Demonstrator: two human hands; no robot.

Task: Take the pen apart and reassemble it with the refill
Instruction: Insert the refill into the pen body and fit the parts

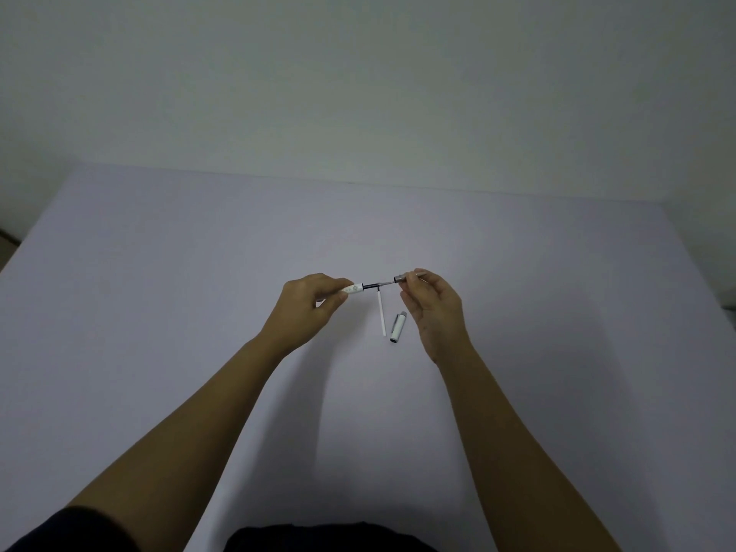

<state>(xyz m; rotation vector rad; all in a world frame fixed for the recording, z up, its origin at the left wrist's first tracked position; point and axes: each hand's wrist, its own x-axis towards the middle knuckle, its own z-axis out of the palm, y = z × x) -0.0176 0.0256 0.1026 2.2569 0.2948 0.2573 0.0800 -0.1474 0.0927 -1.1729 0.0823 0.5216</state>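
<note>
The left hand (pixel 306 308) pinches the white barrel (pixel 352 289) at its open end, fingers closed round it. The right hand (pixel 432 308) holds the grey tip section (pixel 399 279) between thumb and fingertips. Between the two hands runs a thin dark refill (pixel 374 286), partly out of the barrel, so the pen is held in the air just above the desk (pixel 159 312). Below the gap between the hands, a white spare refill (pixel 382 314) lies on the desk, and the cap (pixel 398 327) lies just beside it, close to the right wrist.

All these parts look light and stiff. The refills are slender and would likely bend or roll if pressed sideways; best pinched near one end and kept in line with the barrel. The barrel looks smooth, perhaps slippery, so a grip near its mouth seems wise. The cap, being round, may roll.
</note>
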